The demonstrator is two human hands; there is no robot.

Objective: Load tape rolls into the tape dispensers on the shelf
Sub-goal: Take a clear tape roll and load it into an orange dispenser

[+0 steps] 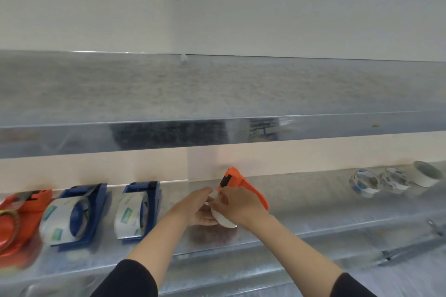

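Observation:
An orange tape dispenser (243, 182) lies on the metal shelf (313, 205) at the centre, its handle pointing right. A white tape roll (223, 218) sits at the dispenser's near side. My left hand (201, 205) grips the roll from the left. From the right, my right hand (237, 207) holds the roll, fingers pinched near its top by the dispenser's black blade. Most of the roll is hidden by both hands. Two blue dispensers (79, 210) (140, 207) stand loaded at the left.
An orange dispenser (17, 219) with tape lies at the far left. Three loose tape rolls (365, 182) (395, 179) (426, 173) sit at the shelf's far right. An upper metal shelf (217, 130) overhangs closely. A metal bracket (410, 246) lies below right.

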